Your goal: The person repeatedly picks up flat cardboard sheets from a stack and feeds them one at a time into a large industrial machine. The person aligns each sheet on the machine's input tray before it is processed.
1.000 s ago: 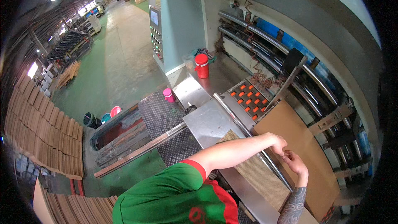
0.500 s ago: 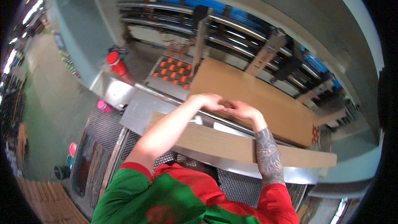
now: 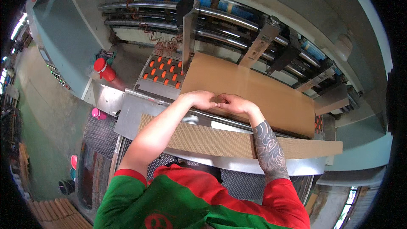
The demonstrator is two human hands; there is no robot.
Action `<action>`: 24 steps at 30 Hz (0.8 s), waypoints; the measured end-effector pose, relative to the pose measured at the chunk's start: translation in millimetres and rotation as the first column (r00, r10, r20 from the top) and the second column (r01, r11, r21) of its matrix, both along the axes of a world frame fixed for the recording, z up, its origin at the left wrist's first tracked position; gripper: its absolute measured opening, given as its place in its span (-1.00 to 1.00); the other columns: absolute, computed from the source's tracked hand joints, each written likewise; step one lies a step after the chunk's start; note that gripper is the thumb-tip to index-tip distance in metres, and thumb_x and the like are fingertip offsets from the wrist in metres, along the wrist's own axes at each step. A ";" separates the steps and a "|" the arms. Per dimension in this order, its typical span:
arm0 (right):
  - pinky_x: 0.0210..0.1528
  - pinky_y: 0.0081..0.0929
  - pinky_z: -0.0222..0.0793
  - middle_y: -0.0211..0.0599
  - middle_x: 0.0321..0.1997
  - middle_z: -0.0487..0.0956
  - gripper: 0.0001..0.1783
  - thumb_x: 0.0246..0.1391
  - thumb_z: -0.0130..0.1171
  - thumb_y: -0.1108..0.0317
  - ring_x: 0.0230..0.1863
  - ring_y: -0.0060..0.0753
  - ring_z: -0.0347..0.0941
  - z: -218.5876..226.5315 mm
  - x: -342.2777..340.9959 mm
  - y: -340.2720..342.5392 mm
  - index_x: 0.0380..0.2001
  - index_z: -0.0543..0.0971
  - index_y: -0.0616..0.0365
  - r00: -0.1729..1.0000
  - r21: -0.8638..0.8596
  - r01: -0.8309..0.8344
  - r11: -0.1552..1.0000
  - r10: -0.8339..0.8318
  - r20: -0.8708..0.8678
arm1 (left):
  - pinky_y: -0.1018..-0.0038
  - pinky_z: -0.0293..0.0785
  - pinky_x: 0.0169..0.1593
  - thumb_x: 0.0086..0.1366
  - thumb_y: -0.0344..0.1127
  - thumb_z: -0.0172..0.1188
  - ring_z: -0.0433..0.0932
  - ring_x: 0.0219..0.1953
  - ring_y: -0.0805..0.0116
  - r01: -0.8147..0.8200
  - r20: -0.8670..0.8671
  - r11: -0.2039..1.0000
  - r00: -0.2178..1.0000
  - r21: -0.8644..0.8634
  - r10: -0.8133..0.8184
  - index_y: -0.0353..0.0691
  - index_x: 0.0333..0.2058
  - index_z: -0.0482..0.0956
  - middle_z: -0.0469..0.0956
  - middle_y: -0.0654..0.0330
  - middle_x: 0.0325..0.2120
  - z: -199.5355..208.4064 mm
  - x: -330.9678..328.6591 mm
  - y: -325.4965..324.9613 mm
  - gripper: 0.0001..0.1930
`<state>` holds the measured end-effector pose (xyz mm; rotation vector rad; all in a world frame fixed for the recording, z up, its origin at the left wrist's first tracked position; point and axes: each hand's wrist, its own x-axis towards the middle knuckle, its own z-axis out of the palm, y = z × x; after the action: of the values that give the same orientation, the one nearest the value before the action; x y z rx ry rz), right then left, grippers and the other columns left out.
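A stack of flat brown cardboard sheets (image 3: 254,89) lies in the machine. Over its near left edge, my left hand (image 3: 201,100) is bent inward with its fingers curled. Close beside it, my right hand (image 3: 235,104) has curled fingers too, and the two thumbs point at each other with a narrow gap between. Whatever the fingers pinch, if anything, is hidden or too small to make out. Below my wrists runs a second stack of corrugated cardboard (image 3: 203,138), its fluted edges showing. My tattooed right forearm passes over it.
Metal guide bars (image 3: 258,44) stand against the far side of the cardboard, under steel rollers (image 3: 220,15). Orange wheels (image 3: 163,70) sit at the left. A red bottle (image 3: 107,71) and a pink-lidded container (image 3: 99,113) are farther left. A steel ledge (image 3: 131,112) borders the machine.
The view has shifted, so the machine appears farther left and slightly higher. My hands stay close together at the cardboard's near edge, with the fingers still curled.
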<state>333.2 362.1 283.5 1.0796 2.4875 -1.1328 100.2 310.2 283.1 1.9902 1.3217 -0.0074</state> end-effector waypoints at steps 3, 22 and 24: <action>0.05 -0.24 0.52 -0.07 -0.04 0.70 -0.44 0.39 0.18 -0.03 -0.02 -0.18 0.62 -9.1 -1.9 2.3 0.22 0.51 0.17 0.994 0.076 -0.078 0.994 0.084 -0.077 | 0.10 0.45 0.30 0.46 0.14 0.16 0.53 0.25 -0.18 0.044 -0.006 0.999 0.999 0.027 -0.043 -0.33 0.27 0.47 0.56 -0.23 0.18 -5.1 3.5 1.9 -0.34; 0.17 -0.15 0.49 0.09 0.10 0.68 -0.43 0.35 0.16 -0.03 0.13 0.08 0.61 14.6 -8.1 -6.3 0.18 0.53 0.21 1.000 -0.022 0.004 1.000 -0.004 -0.006 | 0.13 0.50 0.21 0.48 0.01 0.14 0.59 0.17 -0.13 -0.016 0.016 0.999 1.000 -0.052 0.017 -0.32 0.24 0.48 0.61 -0.20 0.12 20.2 7.8 -4.3 -0.44; 0.18 -0.16 0.49 0.08 0.11 0.68 -0.43 0.35 0.17 -0.04 0.14 0.07 0.61 15.0 -8.7 -7.1 0.18 0.53 0.21 1.000 0.004 0.002 1.000 -0.002 0.010 | 0.12 0.51 0.18 0.48 0.01 0.14 0.60 0.15 -0.13 -0.018 0.019 0.999 1.000 -0.035 0.019 -0.32 0.24 0.48 0.62 -0.20 0.11 19.0 7.0 -4.5 -0.44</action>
<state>324.5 355.0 298.5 1.0864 2.4822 -1.1205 107.2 305.8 302.2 1.9441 1.3192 -0.0028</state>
